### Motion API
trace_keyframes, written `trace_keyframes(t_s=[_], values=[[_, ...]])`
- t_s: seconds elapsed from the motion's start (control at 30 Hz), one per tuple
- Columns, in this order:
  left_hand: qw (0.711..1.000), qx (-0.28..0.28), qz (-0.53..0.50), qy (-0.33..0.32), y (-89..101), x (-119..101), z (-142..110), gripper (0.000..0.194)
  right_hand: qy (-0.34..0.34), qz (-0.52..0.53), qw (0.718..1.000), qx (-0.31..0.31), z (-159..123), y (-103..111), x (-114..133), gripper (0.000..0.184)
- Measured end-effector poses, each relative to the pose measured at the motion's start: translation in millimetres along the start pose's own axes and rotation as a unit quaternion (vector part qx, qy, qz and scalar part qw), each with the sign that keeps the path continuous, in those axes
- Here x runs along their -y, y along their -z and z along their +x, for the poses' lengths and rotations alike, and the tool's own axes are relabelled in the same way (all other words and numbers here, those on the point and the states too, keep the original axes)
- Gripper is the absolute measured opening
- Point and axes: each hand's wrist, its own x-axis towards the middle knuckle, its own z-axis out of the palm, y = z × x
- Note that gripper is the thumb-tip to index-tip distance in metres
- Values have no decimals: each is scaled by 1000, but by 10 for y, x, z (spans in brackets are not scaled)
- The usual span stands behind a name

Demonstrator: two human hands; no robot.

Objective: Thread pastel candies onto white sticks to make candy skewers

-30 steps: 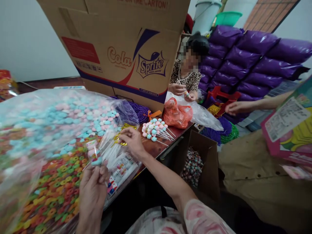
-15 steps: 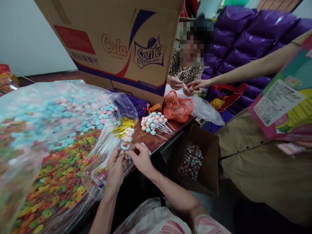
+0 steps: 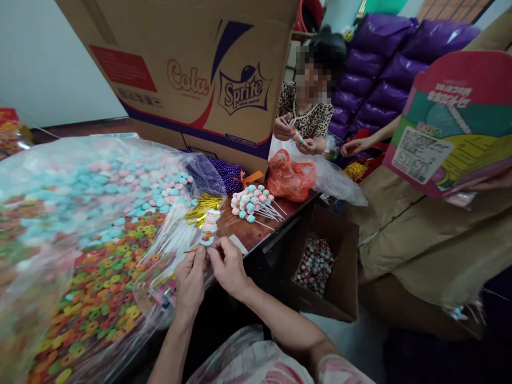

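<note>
Upright above my fingertips stands a marshmallow candy stick (image 3: 210, 226) in clear wrap, with pink, white and blue pieces and coloured rings. My left hand (image 3: 190, 280) is closed at its base, and a thin gold twist tie (image 3: 190, 250) sticks out to the left there. My right hand (image 3: 231, 269) pinches at the same spot from the right; the fingers hide the stick's lower end. Just behind lie a bundle of gold twist ties (image 3: 204, 205) and white sticks (image 3: 176, 232). A pile of marshmallow sticks (image 3: 252, 201) rests on the table to the right.
Bags of marshmallows (image 3: 108, 181) and ring gummies (image 3: 100, 277) cover the left. A tall cardboard box (image 3: 180, 112) stands behind. Below the table edge, an open carton (image 3: 344, 272) holds wrapped candy. A seated co-worker (image 3: 306, 114) handles a candy stick; someone at right holds a colourful package (image 3: 444, 128).
My hands stay at the base of the candy stick, with small finger movements. The standing person's reaching hand has drawn back from the co-worker's, and the colourful package has swung leftward into fuller view.
</note>
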Motion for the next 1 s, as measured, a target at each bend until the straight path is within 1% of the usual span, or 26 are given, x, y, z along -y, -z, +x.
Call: trace_keyframes(t_s=[0.1,0.17,0.2,0.27,0.3,0.37,0.43,0.5,0.53,0.6,0.67,0.73,0.77,0.83,0.9,0.93,0.97,1.0], values=[[1000,-5,-15,25,-91,-71,-4,49,-25,64,996,49,16,69,-23,16],[997,14,-37,67,-137,-149,-20,56,-24,81,993,78,41,140,-30,16],[994,26,-50,92,-149,-191,-31,57,-18,84,992,91,58,181,-25,17],[984,54,-81,146,-149,-272,-55,53,4,97,989,116,97,274,5,21],[977,69,-99,176,-139,-308,-67,51,19,109,985,131,117,323,27,23],[958,96,-133,236,-111,-364,-90,53,43,134,975,173,158,418,74,26],[940,116,-154,281,-90,-397,-109,57,58,138,963,222,193,490,101,23],[931,132,-153,305,-91,-405,-120,61,76,116,956,258,212,520,92,17],[932,135,-144,304,-100,-397,-123,62,90,95,957,259,213,517,74,15],[948,125,-107,272,-127,-357,-124,60,116,41,966,227,198,481,26,13],[974,92,-57,197,-152,-290,-127,58,128,-14,974,185,168,428,-12,13],[993,47,-6,106,-161,-215,-142,50,130,-54,976,167,132,387,-16,13],[997,28,20,66,-158,-185,-155,45,128,-68,976,163,115,375,-2,13],[997,12,71,18,-147,-151,-184,33,110,-81,977,161,90,368,37,14],[996,14,92,-6,-136,-150,-190,26,72,-68,983,157,88,364,60,15],[998,3,68,-4,-133,-158,-176,26,54,-51,985,155,94,358,56,16],[999,-2,30,21,-130,-170,-150,27,34,-27,987,153,102,347,42,18],[998,-1,-23,66,-127,-185,-116,29,9,5,988,157,111,335,21,20]])
